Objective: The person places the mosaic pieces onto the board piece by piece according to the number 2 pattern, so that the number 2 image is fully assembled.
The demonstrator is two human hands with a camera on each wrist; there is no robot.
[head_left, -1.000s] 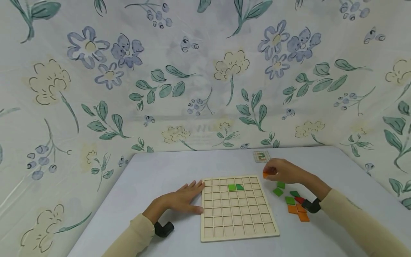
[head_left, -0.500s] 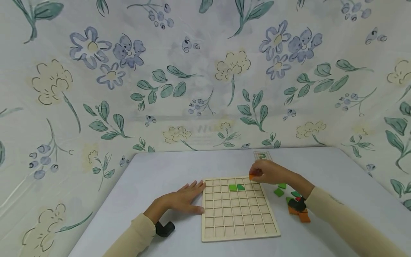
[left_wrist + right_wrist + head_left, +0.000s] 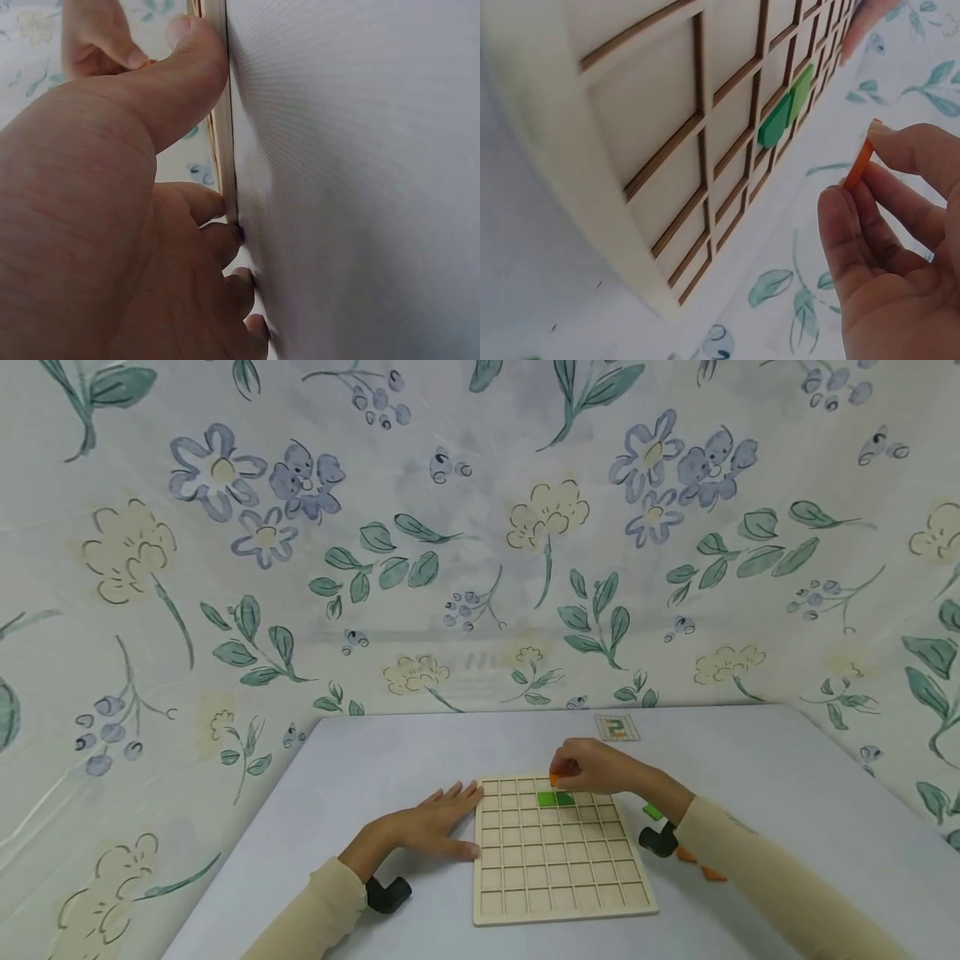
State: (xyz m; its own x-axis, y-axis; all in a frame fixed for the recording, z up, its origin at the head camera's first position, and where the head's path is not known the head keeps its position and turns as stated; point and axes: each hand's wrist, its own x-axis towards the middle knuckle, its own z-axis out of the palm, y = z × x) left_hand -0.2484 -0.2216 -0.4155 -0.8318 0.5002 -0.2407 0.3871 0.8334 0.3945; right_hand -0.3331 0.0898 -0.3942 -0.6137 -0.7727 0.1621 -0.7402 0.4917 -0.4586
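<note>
Left hand [image 3: 431,831]: fingers spread, gripping nothing, touching the left edge of the gridded board [image 3: 525,878]. Toward its far edge I note a light green tile [image 3: 544,799] beside a dark green tile [image 3: 566,798]. The orange tile [image 3: 555,780] is pinched in the right hand [image 3: 596,767], above the board near that edge. Patterned card [image 3: 617,727]: by the bench's [image 3: 375,752] far edge. Loose orange tiles [image 3: 713,875] lie off the board's right edge.

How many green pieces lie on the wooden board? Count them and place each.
2: a light green square in the second row from the far edge, a darker green piece directly right of it.
</note>
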